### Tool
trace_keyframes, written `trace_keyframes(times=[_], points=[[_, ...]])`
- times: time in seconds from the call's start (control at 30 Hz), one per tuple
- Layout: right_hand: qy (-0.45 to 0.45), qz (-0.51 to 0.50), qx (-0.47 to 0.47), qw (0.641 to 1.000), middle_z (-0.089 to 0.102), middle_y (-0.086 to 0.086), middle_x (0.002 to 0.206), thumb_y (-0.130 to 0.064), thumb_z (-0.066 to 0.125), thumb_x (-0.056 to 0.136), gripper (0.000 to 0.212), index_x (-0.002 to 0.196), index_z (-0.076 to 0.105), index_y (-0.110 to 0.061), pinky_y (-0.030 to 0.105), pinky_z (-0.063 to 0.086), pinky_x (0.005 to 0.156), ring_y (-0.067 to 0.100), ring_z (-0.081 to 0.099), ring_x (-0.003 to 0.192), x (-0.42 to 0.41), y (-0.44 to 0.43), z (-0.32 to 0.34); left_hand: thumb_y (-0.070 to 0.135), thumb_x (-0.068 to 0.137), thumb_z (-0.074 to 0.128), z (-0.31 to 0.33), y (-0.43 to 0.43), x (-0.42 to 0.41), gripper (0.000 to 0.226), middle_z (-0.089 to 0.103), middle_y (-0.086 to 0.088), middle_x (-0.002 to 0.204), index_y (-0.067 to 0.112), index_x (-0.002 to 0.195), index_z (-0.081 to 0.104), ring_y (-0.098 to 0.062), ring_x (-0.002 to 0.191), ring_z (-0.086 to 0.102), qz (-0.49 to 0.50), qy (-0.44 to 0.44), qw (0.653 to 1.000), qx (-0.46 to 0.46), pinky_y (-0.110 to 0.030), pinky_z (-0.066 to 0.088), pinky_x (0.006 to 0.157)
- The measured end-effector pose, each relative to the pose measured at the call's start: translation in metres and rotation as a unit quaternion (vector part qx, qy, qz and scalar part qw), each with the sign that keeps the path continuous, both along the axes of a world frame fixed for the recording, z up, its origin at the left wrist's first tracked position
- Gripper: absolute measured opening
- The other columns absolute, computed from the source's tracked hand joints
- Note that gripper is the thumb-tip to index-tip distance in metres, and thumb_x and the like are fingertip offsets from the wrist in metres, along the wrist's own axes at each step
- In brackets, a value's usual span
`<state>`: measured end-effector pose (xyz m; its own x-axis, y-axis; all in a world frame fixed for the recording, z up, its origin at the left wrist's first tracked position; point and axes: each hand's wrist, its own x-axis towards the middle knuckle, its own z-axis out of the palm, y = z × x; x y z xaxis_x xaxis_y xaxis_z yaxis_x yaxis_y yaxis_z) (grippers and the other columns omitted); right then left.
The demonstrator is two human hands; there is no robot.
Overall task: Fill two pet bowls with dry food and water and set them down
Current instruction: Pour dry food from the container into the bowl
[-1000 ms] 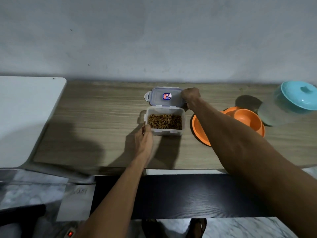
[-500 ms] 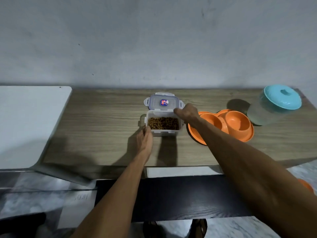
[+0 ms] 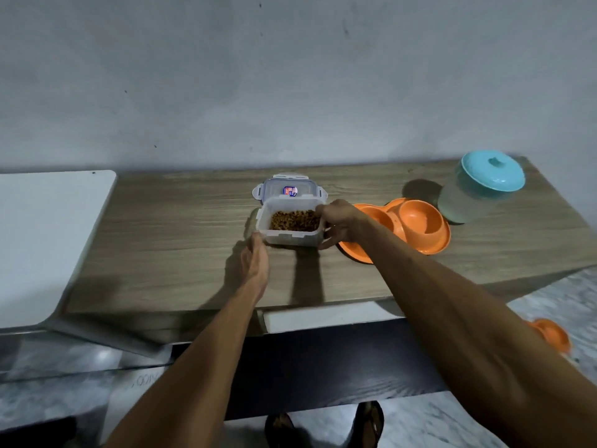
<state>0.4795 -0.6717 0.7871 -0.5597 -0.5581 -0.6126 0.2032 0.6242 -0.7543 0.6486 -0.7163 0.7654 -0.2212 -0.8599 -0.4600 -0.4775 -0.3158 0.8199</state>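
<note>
Head view, near edge first: two feet in dark sandals on pale marbled floor, under a dark shelf front. Second orange bowl on the floor at right, partly behind the right forearm.

Both bare forearms reach up from the near edge onto the wooden tabletop. White surface butts against the table's left end.

Left hand: fingertips touching the near-left corner of the clear food container; fingers loosely curled, whether they truly grip cannot be told.

Right hand: clasped on the container's right end, fingers over the rim at the far-right corner, thumb against the near-right side wall.

Container sits on the table, centre, lid off, holding brown dry food well below the rim. Its clip lid lies flat just behind it, touching or nearly so, small red-blue label facing up.

Just right of the container: orange double pet bowl, both wells look dry and bare; its left part hidden behind the right hand and wrist.

Further right and farther back: translucent jar with turquoise lid, close beside the bowl; contact cannot be told.

Far: plain grey wall
</note>
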Motion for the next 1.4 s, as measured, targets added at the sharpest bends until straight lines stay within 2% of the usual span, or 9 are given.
trace_keyframes(times=[0.07,0.13,0.2,0.3,0.47,0.57,0.83,1.2,1.4], points=[[-0.003,-0.017,-0.021,1.000,0.055,0.023,0.095,-0.003,0.049,0.092,0.006,0.089,0.054,-0.003,0.063,0.056,0.080,0.041,0.060,0.085,-0.007,0.011,0.013,0.041,0.106,0.026,0.004,0.004,-0.002,0.049,0.052,-0.018,0.099,0.007,0.101,0.061,-0.014,0.064,0.039,-0.009,-0.016,1.000,-0.002,-0.028,0.029,0.054],[0.012,-0.025,-0.038,0.999,0.055,0.025,0.095,0.003,0.051,0.090,0.007,0.088,0.056,-0.001,0.062,0.056,0.078,0.042,0.061,0.084,-0.020,0.025,0.027,0.042,0.105,0.026,0.009,0.009,-0.010,0.054,0.057,-0.022,0.115,0.004,0.118,0.062,-0.021,0.076,0.053,-0.022,-0.065,0.997,-0.020,-0.028,0.033,0.059],[0.030,-0.035,-0.056,0.997,0.056,0.026,0.096,-0.001,0.052,0.091,0.004,0.089,0.055,-0.002,0.063,0.055,0.080,0.044,0.062,0.086,-0.034,0.042,0.041,0.044,0.104,0.029,0.013,0.017,-0.023,0.057,0.056,-0.019,0.135,0.003,0.132,0.056,-0.033,0.114,0.056,-0.032,-0.087,0.995,-0.025,-0.034,0.041,0.083],[0.072,-0.063,-0.066,0.993,0.060,0.018,0.086,-0.012,0.056,0.095,0.010,0.088,0.053,-0.006,0.065,0.055,0.081,0.039,0.065,0.083,-0.055,0.067,0.058,0.039,0.102,0.039,0.008,0.033,-0.053,0.053,0.051,-0.019,0.142,0.006,0.141,0.048,-0.035,0.131,0.046,-0.073,-0.075,0.994,-0.034,-0.034,0.037,0.100],[0.139,-0.083,-0.061,0.985,0.060,0.017,0.090,-0.021,0.060,0.096,0.017,0.092,0.051,-0.008,0.061,0.058,0.075,0.035,0.067,0.084,-0.089,0.112,0.075,0.034,0.091,0.060,-0.010,0.068,-0.094,0.054,0.057,-0.016,0.136,0.011,0.139,0.050,-0.035,0.129,0.050,-0.210,-0.065,0.971,-0.092,-0.037,0.040,0.101],[0.179,-0.081,-0.048,0.979,0.060,0.018,0.094,-0.025,0.063,0.094,0.021,0.098,0.052,-0.008,0.059,0.060,0.070,0.033,0.066,0.085,-0.106,0.136,0.076,0.048,0.075,0.065,-0.029,0.081,-0.106,0.062,0.066,-0.012,0.120,0.019,0.129,0.057,-0.034,0.115,0.059,-0.269,-0.093,0.944,-0.164,-0.042,0.049,0.094],[0.330,-0.037,-0.018,0.943,0.065,0.017,0.092,-0.028,0.071,0.088,0.025,0.087,0.054,-0.010,0.055,0.059,0.071,0.036,0.067,0.088,-0.126,0.160,0.067,0.045,0.088,0.064,-0.041,0.093,-0.116,0.065,0.046,-0.007,0.145,0.016,0.141,0.042,-0.028,0.134,0.043,-0.339,-0.209,0.875,-0.276,-0.043,0.041,0.107],[0.468,0.070,-0.006,0.881,0.056,0.004,0.079,-0.036,0.072,0.082,0.030,0.084,0.053,-0.012,0.033,0.034,0.065,0.024,0.050,0.072,-0.123,0.146,0.057,0.047,0.086,0.066,-0.044,0.088,-0.122,0.074,0.040,0.000,0.151,0.024,0.147,0.033,-0.029,0.137,0.041,-0.332,-0.248,0.868,-0.272,-0.048,0.040,0.105],[0.507,0.100,-0.006,0.856,0.056,0.007,0.092,-0.037,0.072,0.081,0.033,0.084,0.047,-0.015,0.037,0.040,0.069,0.027,0.051,0.077,-0.119,0.149,0.061,0.045,0.087,0.066,-0.040,0.089,-0.125,0.073,0.037,-0.002,0.152,0.023,0.148,0.032,-0.029,0.139,0.037,-0.336,-0.260,0.866,-0.262,-0.052,0.036,0.109]])
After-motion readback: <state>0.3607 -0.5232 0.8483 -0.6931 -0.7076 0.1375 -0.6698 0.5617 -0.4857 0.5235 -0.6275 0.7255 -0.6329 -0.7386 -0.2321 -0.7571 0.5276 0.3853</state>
